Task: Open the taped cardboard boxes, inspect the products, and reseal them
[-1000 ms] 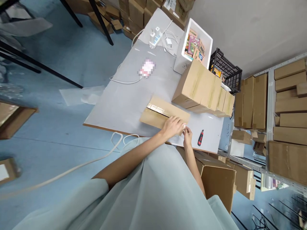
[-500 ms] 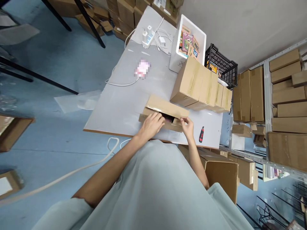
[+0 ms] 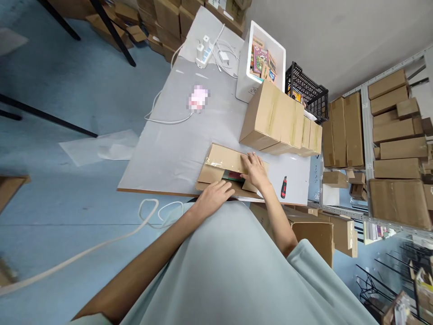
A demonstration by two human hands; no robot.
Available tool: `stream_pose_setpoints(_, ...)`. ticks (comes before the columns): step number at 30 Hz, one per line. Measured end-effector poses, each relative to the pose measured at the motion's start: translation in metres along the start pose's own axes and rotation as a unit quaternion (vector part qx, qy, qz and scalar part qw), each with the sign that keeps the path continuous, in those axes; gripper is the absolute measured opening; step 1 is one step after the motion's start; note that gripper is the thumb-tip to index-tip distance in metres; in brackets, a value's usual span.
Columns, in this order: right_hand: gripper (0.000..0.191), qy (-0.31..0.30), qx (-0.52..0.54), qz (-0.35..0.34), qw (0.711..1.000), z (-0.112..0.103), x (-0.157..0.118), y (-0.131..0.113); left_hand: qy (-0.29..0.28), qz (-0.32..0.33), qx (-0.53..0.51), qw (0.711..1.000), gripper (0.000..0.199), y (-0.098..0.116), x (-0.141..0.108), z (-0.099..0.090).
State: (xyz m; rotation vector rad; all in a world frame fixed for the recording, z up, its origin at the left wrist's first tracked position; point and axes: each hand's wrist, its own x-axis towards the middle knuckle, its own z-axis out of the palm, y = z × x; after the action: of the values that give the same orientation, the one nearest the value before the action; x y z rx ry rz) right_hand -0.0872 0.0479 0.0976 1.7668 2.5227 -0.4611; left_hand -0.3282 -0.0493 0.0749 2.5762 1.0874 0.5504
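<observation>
A cardboard box (image 3: 210, 174) lies at the table's front edge with its flaps partly raised. Through the gap between them shows something dark red and green (image 3: 233, 175), too covered to name. My left hand (image 3: 215, 196) rests over the near flap, fingers stretched out. On the far flap (image 3: 226, 156), my right hand (image 3: 256, 171) lies with spread fingers, its thumb toward the gap. A red and black box cutter (image 3: 283, 187) lies on the table to the right of the box, apart from both hands.
Closed cardboard boxes (image 3: 267, 122) stand in a row behind. Beyond are a white foam box (image 3: 243, 81) holding colourful packets and a black crate (image 3: 311, 97). A power strip (image 3: 204, 55) and a cabled, blurred pink object (image 3: 198, 98) lie on the table (image 3: 162, 158). Shelves (image 3: 367, 135) stand right.
My right hand has moved from the box's right end onto the far flap, its fingers spreading. My left hand has slid slightly nearer to me. The gap between the flaps shows more of the contents.
</observation>
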Motion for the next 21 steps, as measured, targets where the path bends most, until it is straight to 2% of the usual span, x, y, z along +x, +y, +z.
stream_pose_setpoints(2, 0.086, 0.009, 0.009, -0.012, 1.0, -0.004, -0.001, 0.003, 0.002, 0.013, 0.005, 1.0, 0.028, 0.002, 0.002, -0.002)
stream_pose_setpoints(5, 0.05, 0.012, 0.054, -0.032, 0.998, -0.017, 0.001, 0.006, -0.006, 0.024, 0.006, 1.0, 0.027, 0.004, 0.004, -0.004)
stream_pose_setpoints(7, 0.038, 0.026, 0.064, -0.031, 0.997, -0.029, 0.008, 0.008, -0.012, 0.032, -0.005, 0.999, 0.027, 0.004, 0.003, -0.004)
stream_pose_setpoints(12, 0.032, 0.079, 0.017, 0.023, 0.996, -0.054, 0.053, 0.012, -0.022, 0.047, -0.038, 0.998, 0.031, 0.0, -0.008, 0.0)
stream_pose_setpoints(16, 0.04, 0.048, 0.045, 0.062, 0.996, -0.055, 0.094, 0.013, -0.007, 0.06, -0.011, 0.998, 0.034, -0.004, -0.016, 0.004)
stream_pose_setpoints(19, 0.042, 0.067, 0.062, 0.076, 0.993, -0.052, 0.101, 0.003, 0.009, 0.042, 0.008, 0.999, 0.031, -0.005, -0.017, 0.002)
stream_pose_setpoints(21, 0.037, 0.107, 0.069, 0.072, 0.989, -0.047, 0.088, -0.009, 0.021, 0.015, -0.014, 1.0, 0.026, -0.004, -0.013, -0.002)
